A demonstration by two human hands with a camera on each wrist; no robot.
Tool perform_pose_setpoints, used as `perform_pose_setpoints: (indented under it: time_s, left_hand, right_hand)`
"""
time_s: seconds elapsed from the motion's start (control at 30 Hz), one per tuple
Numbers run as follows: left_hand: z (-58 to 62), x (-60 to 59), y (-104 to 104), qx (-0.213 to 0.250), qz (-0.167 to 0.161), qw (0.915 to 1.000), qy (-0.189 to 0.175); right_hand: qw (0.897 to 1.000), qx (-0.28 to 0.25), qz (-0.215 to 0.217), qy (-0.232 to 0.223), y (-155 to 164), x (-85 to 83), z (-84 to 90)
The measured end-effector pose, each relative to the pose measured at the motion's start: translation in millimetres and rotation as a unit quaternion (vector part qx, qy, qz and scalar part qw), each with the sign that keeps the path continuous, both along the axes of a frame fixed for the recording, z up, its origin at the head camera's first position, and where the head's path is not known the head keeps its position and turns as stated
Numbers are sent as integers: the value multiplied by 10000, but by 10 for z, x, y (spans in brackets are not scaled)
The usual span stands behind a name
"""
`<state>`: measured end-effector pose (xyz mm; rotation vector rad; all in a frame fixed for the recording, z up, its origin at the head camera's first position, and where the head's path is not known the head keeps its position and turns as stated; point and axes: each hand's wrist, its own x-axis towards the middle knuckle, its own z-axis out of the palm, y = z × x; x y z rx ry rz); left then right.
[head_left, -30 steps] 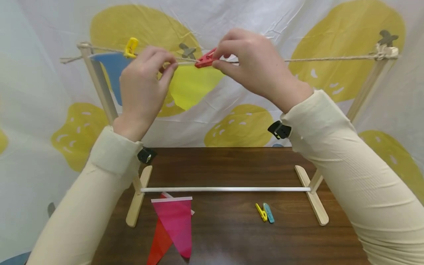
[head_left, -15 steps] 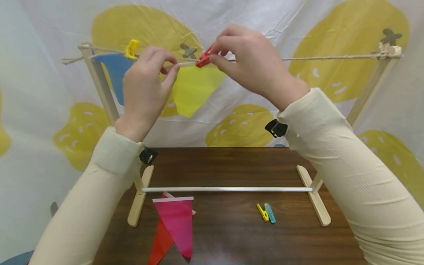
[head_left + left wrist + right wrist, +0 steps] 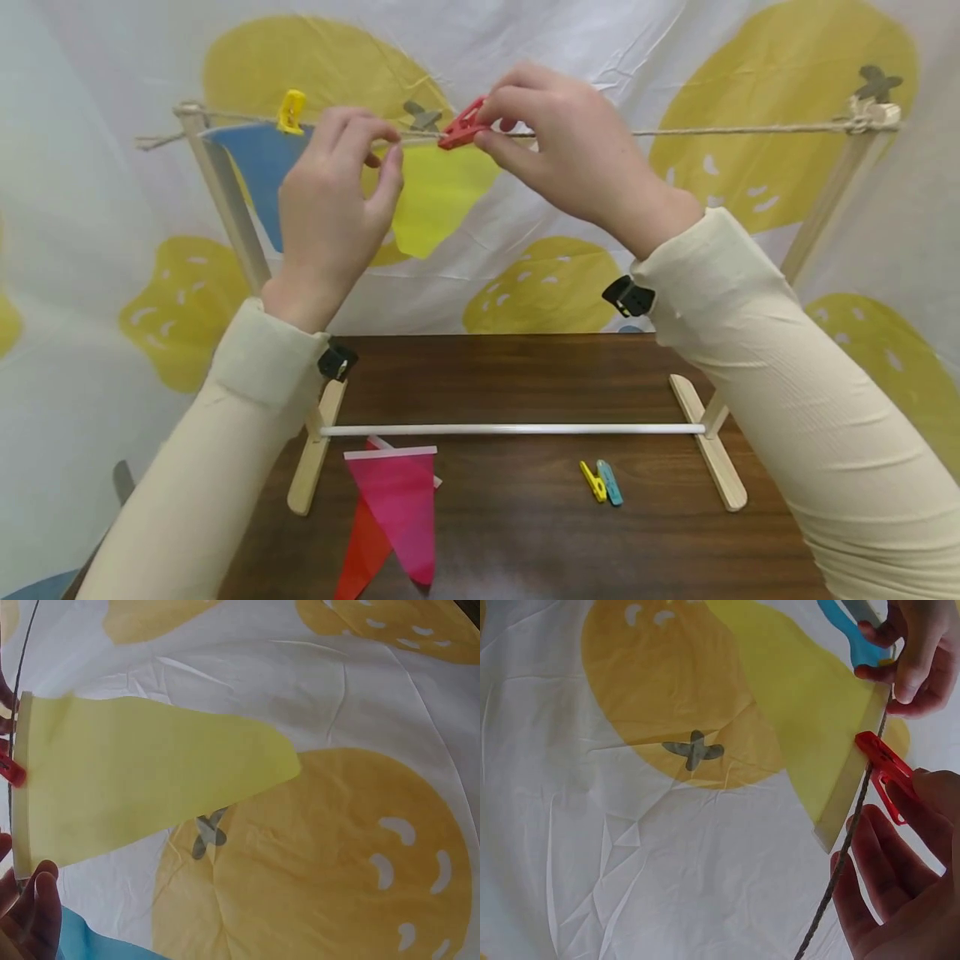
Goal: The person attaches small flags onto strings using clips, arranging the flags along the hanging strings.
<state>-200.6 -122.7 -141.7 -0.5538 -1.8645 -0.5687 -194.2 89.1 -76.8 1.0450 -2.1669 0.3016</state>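
Red clothespin (image 3: pixel 462 129) on string (image 3: pixel 712 131), seemingly above dark table (image 3: pixel 525 533)

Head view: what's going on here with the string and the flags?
A person is pegging a yellow flag to the string. The right hand pinches a red clothespin at the flag's top edge; the left hand pinches that edge beside it. A blue flag already hangs under a yellow clothespin. A pink flag lies on the table.

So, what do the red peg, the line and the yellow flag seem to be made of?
Red peg: probably plastic, as its colour is even and bright and its surface smooth and moulded.
Line: looks like twisted natural twine, beige and rough, with visible strands.
Yellow flag: a thin matte sheet, perhaps paper or light fabric. It is slightly translucent, with a paler band along its top edge.
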Motion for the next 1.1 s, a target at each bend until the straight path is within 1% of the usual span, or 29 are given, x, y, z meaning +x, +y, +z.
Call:
perform_pose_setpoints:
  time_s: [0.13,0.37,0.6,0.83,0.93,1.1]
  left_hand:
    - [4,1,5,11,-4,10000,68]
    - [-20,-1,30,-195,-33,9998,73]
    - [-43,20,17,-208,-55,9997,66]
    - [-147,103,1,-186,-140,9995,228]
    - [-186,142,-1,-187,-240,9992,254]
    - [-245,208,-5,-383,-272,9979,434]
  right_hand:
    - [9998,-89,53,165,27,19,-10]
    - [9986,-429,156,275,101,89,-32]
    - [9975,-341,336,516,147,217,-113]
    - [9967,-419,339,607,232,288,-251]
    - [9960,-484,427,614,286,305,-308]
    - [9965,-407,400,607,389,358,-411]
